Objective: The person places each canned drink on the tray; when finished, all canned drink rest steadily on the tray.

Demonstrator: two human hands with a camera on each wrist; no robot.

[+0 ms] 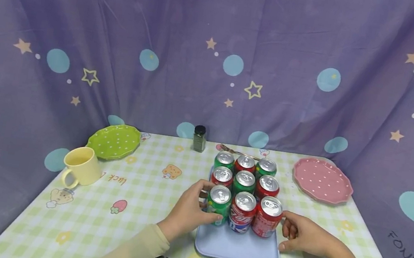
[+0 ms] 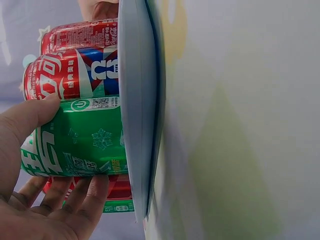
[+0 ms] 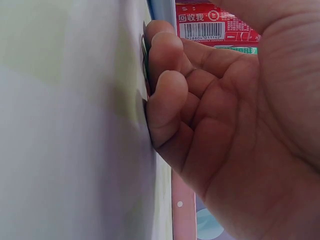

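Green and red drink cans stand in three rows of three on a pale blue tray (image 1: 236,249). My left hand (image 1: 187,211) holds the front-left green can (image 1: 218,207), its thumb across the front and its fingers along the left side, as the left wrist view shows. Beside that can stand a red cola can (image 1: 241,215) and another red can (image 1: 266,219). My right hand (image 1: 309,237) is at the tray's right edge, index fingertip right at the rightmost red can and thumb near the rim. Its other fingers (image 3: 167,102) curl loosely low over the tablecloth, holding nothing.
A yellow mug (image 1: 83,166) and a green dotted plate (image 1: 114,141) are at the left. Behind the tray are a dark-capped spice jar (image 1: 199,139) and a fork (image 1: 233,151). A pink dotted plate (image 1: 322,180) lies at the right. Purple curtains (image 1: 183,75) enclose the checked table.
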